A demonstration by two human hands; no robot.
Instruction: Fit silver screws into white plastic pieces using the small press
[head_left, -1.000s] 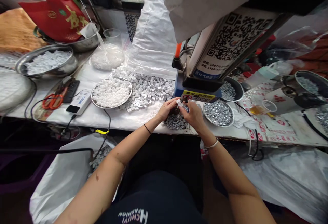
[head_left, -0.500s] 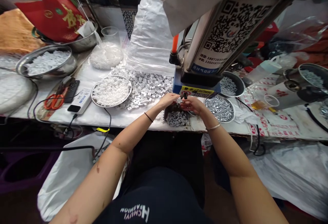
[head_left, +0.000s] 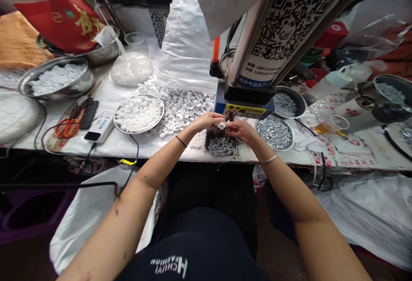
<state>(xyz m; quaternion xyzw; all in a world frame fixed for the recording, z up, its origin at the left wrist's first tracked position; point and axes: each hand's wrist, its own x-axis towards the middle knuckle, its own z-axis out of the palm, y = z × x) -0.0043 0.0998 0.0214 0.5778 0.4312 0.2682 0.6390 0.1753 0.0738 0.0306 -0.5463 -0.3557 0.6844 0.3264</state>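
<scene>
My left hand (head_left: 206,122) and my right hand (head_left: 240,131) meet in front of the blue base of a press (head_left: 244,98), whose column bears a QR-code label. A small white square tag (head_left: 222,125) sits at my left fingertips, right beside my right fingers. Whether my right hand grips it or something smaller is hidden. Just below my hands lies a pile of silver screws (head_left: 221,146). A round tray of screws (head_left: 274,133) stands to the right of my right hand, and silver square tags (head_left: 180,109) spread to the left of my left hand.
A round tray of white plastic pieces (head_left: 138,113) stands left of the tags. Further left are orange-handled scissors (head_left: 66,128), a white power strip (head_left: 100,126) with black cables, and a steel bowl of white pieces (head_left: 56,77). A black bowl of screws (head_left: 285,103) stands behind the press.
My hands have drawn slightly closer to my body, and the square tag now shows clearly between them. The whole scene has shifted a little as my head turned.
</scene>
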